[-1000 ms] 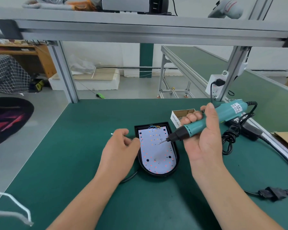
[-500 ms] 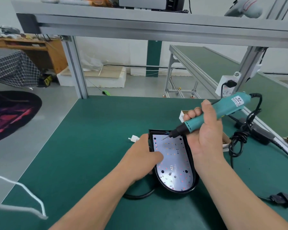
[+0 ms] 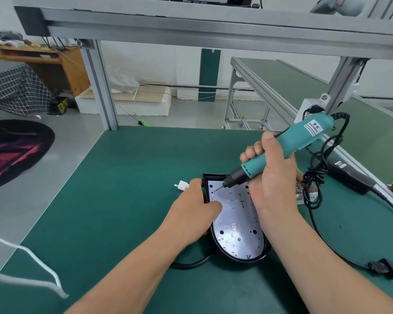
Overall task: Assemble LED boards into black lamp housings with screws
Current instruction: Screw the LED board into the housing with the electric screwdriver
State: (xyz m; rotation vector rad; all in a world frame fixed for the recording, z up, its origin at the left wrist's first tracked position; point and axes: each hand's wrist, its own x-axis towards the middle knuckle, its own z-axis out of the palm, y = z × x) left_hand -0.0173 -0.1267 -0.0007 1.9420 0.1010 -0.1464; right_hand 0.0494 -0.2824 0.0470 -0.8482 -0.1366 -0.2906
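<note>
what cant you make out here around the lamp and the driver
Head view only:
- Whether a screw sits under the bit tip of the electric screwdriver: too small.
- The screw box: mostly hidden by the right hand and coiled cord.
- The left side of the LED board and black housing: covered by the left hand.
- The screwdriver's label text: blurred.

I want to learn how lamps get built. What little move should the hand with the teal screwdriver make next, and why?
Probably lower the screwdriver bit into the LED board far corner hole: its tip hovers beside that hole, and the left hand steadies the housing.
</note>
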